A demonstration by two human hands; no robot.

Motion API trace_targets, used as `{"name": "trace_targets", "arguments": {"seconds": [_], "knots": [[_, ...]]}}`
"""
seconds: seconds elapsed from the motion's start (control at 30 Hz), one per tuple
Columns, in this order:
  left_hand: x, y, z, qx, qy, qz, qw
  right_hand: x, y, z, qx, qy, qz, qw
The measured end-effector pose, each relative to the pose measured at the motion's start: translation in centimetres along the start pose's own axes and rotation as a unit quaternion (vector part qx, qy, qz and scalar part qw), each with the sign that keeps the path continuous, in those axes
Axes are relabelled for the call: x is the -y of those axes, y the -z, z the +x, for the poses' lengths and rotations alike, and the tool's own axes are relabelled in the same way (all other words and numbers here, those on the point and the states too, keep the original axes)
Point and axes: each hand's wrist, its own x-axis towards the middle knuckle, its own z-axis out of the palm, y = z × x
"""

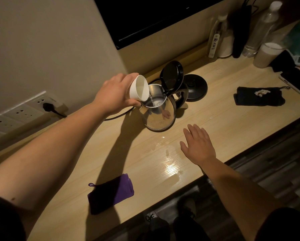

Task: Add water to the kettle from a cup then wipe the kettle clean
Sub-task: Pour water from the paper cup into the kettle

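A steel kettle (160,115) stands on the wooden counter (232,122) with its black lid (172,74) flipped up. My left hand (114,94) grips a white paper cup (139,90), tipped on its side over the kettle's mouth. A thin stream of water runs from the cup into the kettle. My right hand (199,145) hovers flat and empty just in front and to the right of the kettle, fingers spread. A folded purple cloth (111,193) lies near the counter's front edge, below my left arm.
The black kettle base (195,87) sits behind the kettle, its cord plugged into wall sockets (46,106) at the left. A wet patch (170,164) shines on the counter by my right hand. A black cloth (259,96) lies at the right. Bottles (260,28) and a cup (267,54) crowd the back right corner.
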Motion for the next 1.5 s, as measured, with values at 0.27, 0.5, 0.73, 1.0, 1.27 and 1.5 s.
{"name": "trace_targets", "arguments": {"seconds": [0.27, 0.5, 0.73, 1.0, 1.27, 1.5], "knots": [[0.1, 0.4, 0.2, 0.005, -0.008, 0.011, 1.000, 0.1, 0.3, -0.1, -0.005, 0.001, 0.015, 1.000], [-0.1, 0.5, 0.3, 0.009, -0.011, 0.016, 1.000, 0.1, 0.2, -0.1, -0.006, 0.000, 0.017, 1.000], [-0.2, 0.6, 0.6, 0.015, -0.012, 0.024, 1.000, 0.1, 0.1, 0.0, -0.004, -0.003, 0.015, 1.000], [-0.4, 0.7, 0.7, 0.018, -0.014, 0.029, 0.999, 0.1, 0.2, -0.1, -0.003, -0.003, 0.013, 1.000], [-0.4, 0.8, 0.8, 0.019, -0.015, 0.025, 0.999, 0.1, 0.1, 0.0, -0.004, -0.003, 0.014, 1.000], [-0.5, 1.2, 0.8, 0.024, -0.014, 0.026, 0.999, 0.1, 0.1, 0.0, -0.003, -0.002, 0.009, 1.000]]}}
